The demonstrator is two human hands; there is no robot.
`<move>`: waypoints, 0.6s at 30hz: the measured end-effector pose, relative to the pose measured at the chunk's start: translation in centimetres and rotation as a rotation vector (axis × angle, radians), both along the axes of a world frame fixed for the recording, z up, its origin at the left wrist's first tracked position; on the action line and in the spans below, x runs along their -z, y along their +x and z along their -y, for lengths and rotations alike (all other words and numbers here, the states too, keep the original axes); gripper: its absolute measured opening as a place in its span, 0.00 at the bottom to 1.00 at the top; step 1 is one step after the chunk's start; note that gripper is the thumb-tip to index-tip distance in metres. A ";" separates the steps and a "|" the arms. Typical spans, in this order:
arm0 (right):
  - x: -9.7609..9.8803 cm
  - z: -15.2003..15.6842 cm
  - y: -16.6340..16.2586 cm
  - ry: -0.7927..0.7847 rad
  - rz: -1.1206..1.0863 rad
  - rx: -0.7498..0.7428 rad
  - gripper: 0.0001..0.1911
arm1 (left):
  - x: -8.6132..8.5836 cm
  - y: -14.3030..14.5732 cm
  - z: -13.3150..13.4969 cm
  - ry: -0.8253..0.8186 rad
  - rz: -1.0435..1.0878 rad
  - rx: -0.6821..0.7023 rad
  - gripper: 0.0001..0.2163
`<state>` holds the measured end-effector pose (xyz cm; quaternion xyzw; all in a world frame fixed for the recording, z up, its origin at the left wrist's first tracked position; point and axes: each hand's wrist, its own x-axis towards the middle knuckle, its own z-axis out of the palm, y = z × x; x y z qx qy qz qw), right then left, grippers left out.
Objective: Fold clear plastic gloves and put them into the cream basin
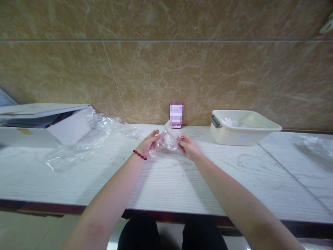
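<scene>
Between my two hands, just above the middle of the table, hangs a crumpled clear plastic bag (169, 141). My left hand (148, 143), with a red bead bracelet (139, 155) at its wrist, has its fingers curled round the bag's left side. On the right side, my right hand (187, 146) pinches the bag's edge between thumb and fingers. Part of the bag stands up in front of a phone (176, 114), which leans upright against the wall behind.
To the right stands a cream plastic bin (246, 135) with a grey handle and clear plastic inside. At left, a white box (70, 128) holds dark flat items. Loose clear plastic bags (70, 156) lie beside it; more clear plastic (316, 144) lies far right. A marble-patterned wall (156, 76) backs the table.
</scene>
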<state>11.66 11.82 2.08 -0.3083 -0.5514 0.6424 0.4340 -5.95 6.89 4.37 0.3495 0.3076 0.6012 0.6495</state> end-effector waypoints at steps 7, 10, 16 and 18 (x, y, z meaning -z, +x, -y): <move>0.1 -0.1 0.3 0.051 0.035 -0.080 0.30 | -1.0 -0.3 0.4 0.140 -0.077 -0.108 0.25; 0.1 -0.4 0.4 0.059 0.003 -0.033 0.33 | -1.1 -0.8 0.1 0.162 -0.122 -0.223 0.26; -0.1 -0.7 0.7 0.117 -0.053 0.101 0.32 | -0.2 -1.9 -0.8 0.184 -0.294 -0.291 0.28; -0.2 -0.7 0.8 0.123 -0.064 0.120 0.33 | -0.1 -2.0 -0.8 0.128 -0.322 -0.242 0.30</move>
